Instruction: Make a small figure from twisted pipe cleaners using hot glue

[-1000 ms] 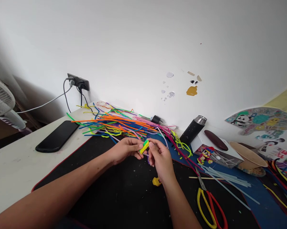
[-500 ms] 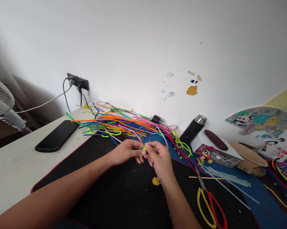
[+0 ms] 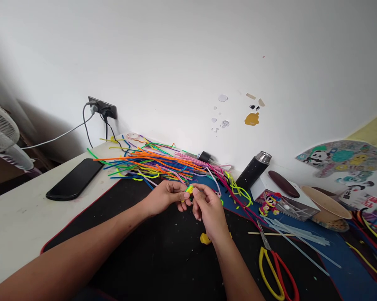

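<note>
Above the black mat (image 3: 144, 251) my two hands meet around a small yellow-and-green piece (image 3: 190, 190), which looks like twisted pipe cleaner. Thumb and fingers of my left hand (image 3: 171, 196) pinch its left side. My right hand (image 3: 209, 207) grips it from the right, its fingers hiding much of the piece. A bit of green shows past the right knuckles. Just below my right hand lies a small yellow lump (image 3: 204, 238) on the mat. A heap of coloured pipe cleaners (image 3: 157, 161) spreads behind both hands.
Scissors (image 3: 271, 267) with yellow and red handles lie at right, beside a thin wooden stick (image 3: 270, 233) and translucent glue sticks (image 3: 301, 234). A black flask (image 3: 252, 171), a white box (image 3: 266, 188) and a small colourful figure (image 3: 270, 203) stand behind. A phone (image 3: 75, 179) rests at left.
The piece has turned between my fingers, so more yellow and green shows at the top. Both hands have shifted slightly, and green now shows beyond my right hand.
</note>
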